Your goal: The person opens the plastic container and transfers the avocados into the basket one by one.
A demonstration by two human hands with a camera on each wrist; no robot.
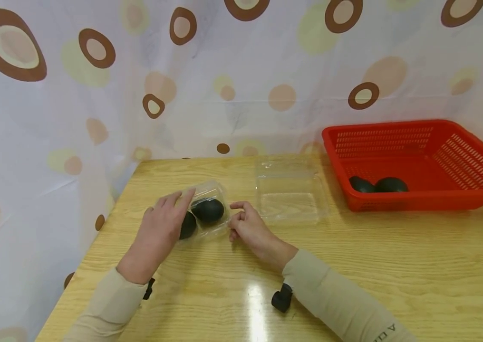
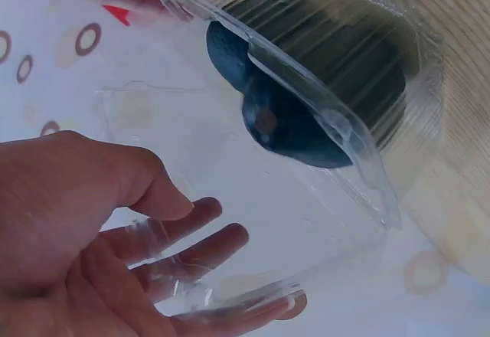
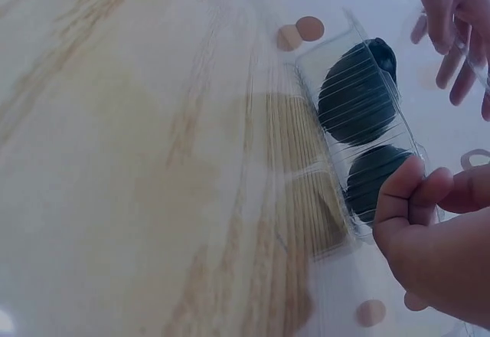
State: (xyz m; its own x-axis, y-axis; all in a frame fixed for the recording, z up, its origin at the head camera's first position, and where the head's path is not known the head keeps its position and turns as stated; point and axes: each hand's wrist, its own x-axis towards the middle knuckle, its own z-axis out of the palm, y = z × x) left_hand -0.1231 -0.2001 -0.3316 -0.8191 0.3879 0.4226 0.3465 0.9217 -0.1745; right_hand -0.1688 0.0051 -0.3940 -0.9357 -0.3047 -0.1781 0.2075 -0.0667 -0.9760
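A clear plastic clamshell box (image 1: 213, 189) stands at the left of the table, with two dark green avocados (image 1: 208, 210) inside. My left hand (image 1: 164, 228) is at its lid (image 2: 283, 214). In the left wrist view the fairly straight fingers lie behind the raised lid, seen through it, and the thumb is on the near side. At the box's right end, my right hand (image 1: 256, 232) pinches the rim between thumb and curled fingers. The right wrist view shows ribbed plastic walls in front of the avocados (image 3: 358, 96).
An open, clear plastic box (image 1: 290, 209) lies behind and right of my right hand. Farther right stands a red slotted basket (image 1: 429, 202) holding two dark avocados (image 1: 391, 184). A patterned curtain (image 1: 241, 85) hangs along the wooden table's (image 1: 352, 266) back edge and left side.
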